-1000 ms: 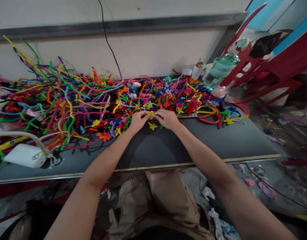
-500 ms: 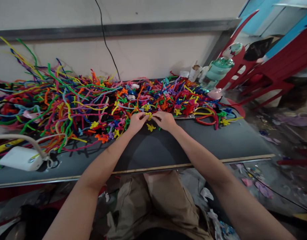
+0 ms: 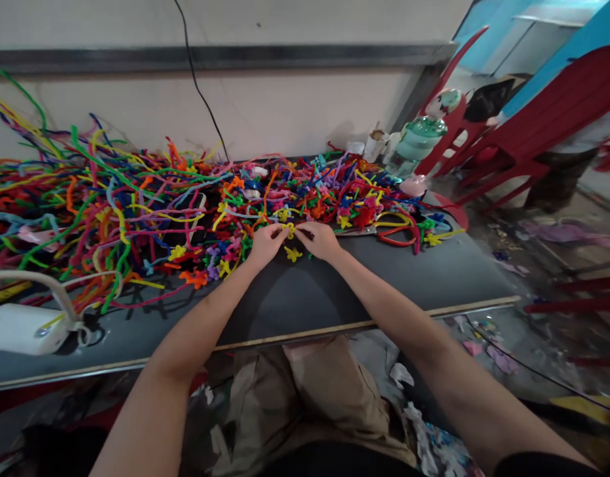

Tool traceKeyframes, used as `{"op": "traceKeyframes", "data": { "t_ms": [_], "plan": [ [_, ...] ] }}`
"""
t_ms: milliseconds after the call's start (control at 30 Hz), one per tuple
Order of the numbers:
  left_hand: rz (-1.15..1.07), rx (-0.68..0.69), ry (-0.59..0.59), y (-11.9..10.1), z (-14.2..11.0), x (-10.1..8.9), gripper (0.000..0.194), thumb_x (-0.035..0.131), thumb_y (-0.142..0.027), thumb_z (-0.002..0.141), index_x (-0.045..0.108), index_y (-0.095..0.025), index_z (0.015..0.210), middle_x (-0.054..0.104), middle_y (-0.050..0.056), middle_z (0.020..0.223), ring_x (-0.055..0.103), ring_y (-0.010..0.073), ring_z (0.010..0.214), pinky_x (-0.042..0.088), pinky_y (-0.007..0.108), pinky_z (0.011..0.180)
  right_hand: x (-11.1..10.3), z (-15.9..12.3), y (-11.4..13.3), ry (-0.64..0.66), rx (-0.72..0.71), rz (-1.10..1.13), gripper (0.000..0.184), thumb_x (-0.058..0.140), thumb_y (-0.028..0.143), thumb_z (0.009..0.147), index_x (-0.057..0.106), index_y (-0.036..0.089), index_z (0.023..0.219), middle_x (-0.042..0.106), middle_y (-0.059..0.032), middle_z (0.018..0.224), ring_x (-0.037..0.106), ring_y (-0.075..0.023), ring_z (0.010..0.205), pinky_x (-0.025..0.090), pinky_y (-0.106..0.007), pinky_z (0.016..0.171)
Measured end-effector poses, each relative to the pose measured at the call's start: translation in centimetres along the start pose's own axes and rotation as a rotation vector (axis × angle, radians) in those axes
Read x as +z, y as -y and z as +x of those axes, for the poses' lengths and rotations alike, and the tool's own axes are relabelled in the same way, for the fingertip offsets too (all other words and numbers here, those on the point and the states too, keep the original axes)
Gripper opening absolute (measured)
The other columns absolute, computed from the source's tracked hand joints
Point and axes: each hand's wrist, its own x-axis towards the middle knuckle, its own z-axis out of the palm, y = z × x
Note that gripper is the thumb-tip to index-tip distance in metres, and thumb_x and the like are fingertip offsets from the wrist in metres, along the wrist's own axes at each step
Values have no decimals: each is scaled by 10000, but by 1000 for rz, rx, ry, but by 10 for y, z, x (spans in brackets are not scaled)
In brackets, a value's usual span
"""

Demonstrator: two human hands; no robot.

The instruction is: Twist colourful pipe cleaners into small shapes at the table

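Note:
My left hand (image 3: 265, 242) and my right hand (image 3: 318, 239) meet at the middle of a dark grey table (image 3: 434, 278), fingers pinched together on a small yellow pipe cleaner piece (image 3: 288, 228). A finished yellow flower-like twist (image 3: 293, 254) lies on the table just below my fingertips. Right behind the hands spreads a big heap of pipe cleaners (image 3: 136, 199) in many colours, with several small twisted shapes along its near edge.
A white lamp base (image 3: 19, 328) with a curved neck sits at the table's left front. A black cable (image 3: 200, 93) runs down the wall. Cups and a green jar (image 3: 416, 139) stand at the back right, beside red plastic chairs (image 3: 543, 112). Scraps litter the floor.
My hands keep their pinch on the yellow piece and hardly move. The camera has turned a little to the right, so everything sits slightly further left.

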Motion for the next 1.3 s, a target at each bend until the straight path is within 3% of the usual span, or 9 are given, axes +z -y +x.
{"op": "traceKeyframes", "data": {
  "t_ms": [267, 400, 567, 733, 967, 1133, 1300],
  "plan": [
    [-43, -28, -9, 4, 3, 0, 368, 623, -528, 757, 688, -167, 798, 648, 14, 662, 560, 129, 571, 445, 243, 555, -1, 0, 2, -21, -4, 35, 272, 505, 303, 929, 719, 176, 1036, 742, -79, 984, 676, -167, 834, 496, -268, 757],
    [-31, -16, -30, 5, 3, 2, 339, 628, -498, 766, 698, -168, 801, 641, 9, 655, 546, 124, 578, 437, 239, 561, -6, 3, -5, 44, -51, 53, 284, 529, 329, 917, 695, 185, 1098, 732, -79, 1045, 672, -175, 882, 504, -284, 785],
    [-3, -18, 1, 5, 3, 4, 289, 645, -447, 780, 693, -163, 764, 621, 4, 614, 531, 116, 550, 418, 231, 545, -8, 5, -13, 0, 42, 109, 292, 504, 285, 914, 698, 158, 1092, 736, -85, 1020, 676, -180, 854, 520, -302, 785],
    [14, -18, -33, -1, -2, 1, 293, 642, -443, 792, 678, -159, 726, 611, -2, 594, 540, 117, 570, 422, 223, 557, -3, 3, -10, 9, -38, 86, 264, 512, 230, 892, 710, 182, 1059, 737, -72, 1044, 680, -198, 942, 525, -319, 843],
    [-79, -88, -45, 1, -6, -3, 279, 636, -423, 782, 708, -154, 805, 673, 11, 676, 569, 123, 564, 443, 228, 540, 6, 7, -10, -87, 22, 197, 214, 546, 251, 876, 724, 205, 986, 753, -51, 884, 698, -178, 751, 558, -299, 698],
    [-8, -29, -10, 1, -6, -3, 259, 655, -391, 791, 732, -145, 821, 706, 29, 728, 619, 150, 657, 478, 250, 622, 4, 3, -8, -117, -83, 211, 237, 544, 254, 898, 702, 208, 1068, 740, -72, 1026, 700, -196, 915, 560, -329, 813],
    [71, 20, 40, -3, -5, -2, 255, 625, -372, 829, 727, -138, 820, 700, 32, 724, 605, 139, 658, 459, 245, 631, 2, 2, -9, -97, -157, 232, 210, 553, 265, 914, 709, 222, 1047, 744, -53, 976, 693, -181, 887, 559, -322, 804]
  ]
}}
